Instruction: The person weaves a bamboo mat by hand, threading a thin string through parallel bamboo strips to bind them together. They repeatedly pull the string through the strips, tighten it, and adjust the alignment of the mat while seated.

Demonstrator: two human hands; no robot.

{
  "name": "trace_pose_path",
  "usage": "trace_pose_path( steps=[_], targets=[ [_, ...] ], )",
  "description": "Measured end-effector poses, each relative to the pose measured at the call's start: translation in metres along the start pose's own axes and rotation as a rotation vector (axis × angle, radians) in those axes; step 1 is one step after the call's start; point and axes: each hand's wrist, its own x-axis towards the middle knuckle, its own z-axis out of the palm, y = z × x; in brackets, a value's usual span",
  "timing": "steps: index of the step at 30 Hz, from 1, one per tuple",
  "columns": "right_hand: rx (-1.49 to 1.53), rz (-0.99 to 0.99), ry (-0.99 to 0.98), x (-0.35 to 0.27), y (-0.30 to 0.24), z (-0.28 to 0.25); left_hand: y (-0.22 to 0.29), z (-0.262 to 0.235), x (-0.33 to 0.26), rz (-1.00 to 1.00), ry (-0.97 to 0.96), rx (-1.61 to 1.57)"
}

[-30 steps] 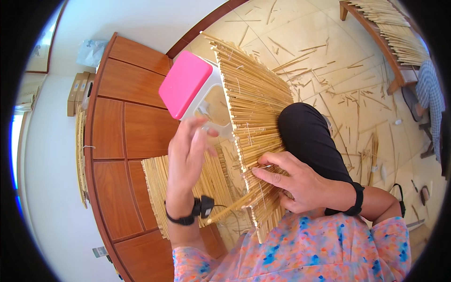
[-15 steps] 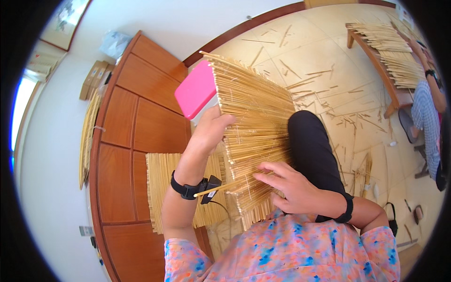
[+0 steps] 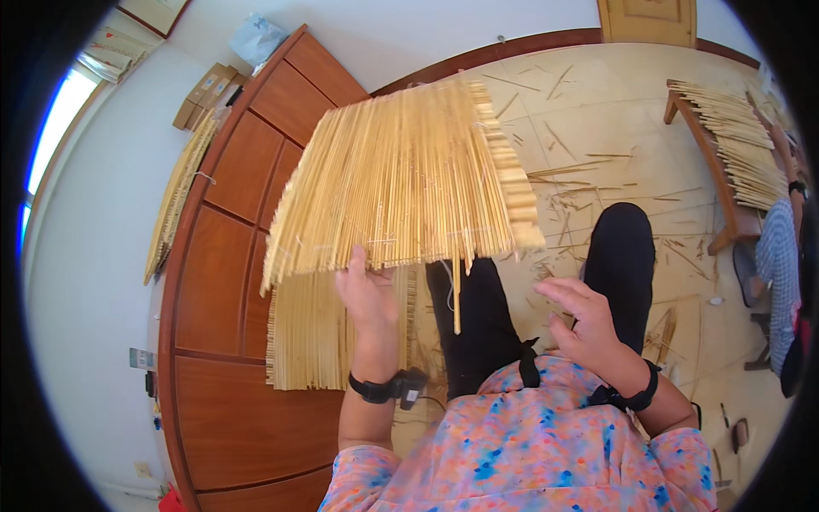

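Observation:
My left hand (image 3: pixel 368 294) grips the near edge of a woven mat of thin bamboo sticks (image 3: pixel 401 179) and holds it raised in front of me, fanned out. One loose stick (image 3: pixel 456 294) hangs down from its lower edge. My right hand (image 3: pixel 580 320) hovers with spread fingers to the right, just below the mat, touching nothing. My knees in black trousers (image 3: pixel 623 256) show under the mat. Both wrists wear black bands.
Another bamboo mat (image 3: pixel 316 328) lies on the floor by a brown wooden cabinet (image 3: pixel 222 282) on my left. Loose sticks litter the pale floor (image 3: pixel 597 145). At the right a wooden bench (image 3: pixel 712 171) carries more sticks, with another person (image 3: pixel 781 256) beside it.
The mat has been lifted off my lap and turned up in my left hand. The pink stool seen before is now hidden. My right hand has let go and drawn away.

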Motion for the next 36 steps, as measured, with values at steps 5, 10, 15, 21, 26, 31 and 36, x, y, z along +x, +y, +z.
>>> trace_pose_path(
  steps=[5, 10, 15, 21, 26, 31, 36],
  targets=[
    [-0.02, 0.092, -0.036, -0.013, 0.009, -0.003, -0.049, -0.005, -0.029, -0.082, 0.111, -0.161],
    [-0.072, 0.181, 0.075, -0.017, 0.017, -0.018, -0.088, -0.011, -0.048, -0.15, 0.11, -0.215],
    [-0.097, 0.278, 0.264, -0.023, 0.043, -0.052, -0.107, -0.015, -0.059, -0.25, 0.164, -0.224],
    [0.02, 0.489, 0.455, -0.033, 0.088, -0.084, -0.118, -0.041, -0.059, -0.39, 0.224, -0.221],
    [0.045, 0.574, 0.483, -0.025, 0.123, -0.094, -0.106, -0.031, -0.057, -0.48, 0.275, -0.145],
    [-0.024, 0.71, 0.392, -0.035, 0.206, -0.12, -0.1, -0.032, -0.059, -0.586, 0.267, -0.016],
    [-0.311, 0.948, 0.101, -0.114, 0.32, -0.121, -0.087, -0.045, -0.058, -0.665, 0.272, 0.12]
  ],
)
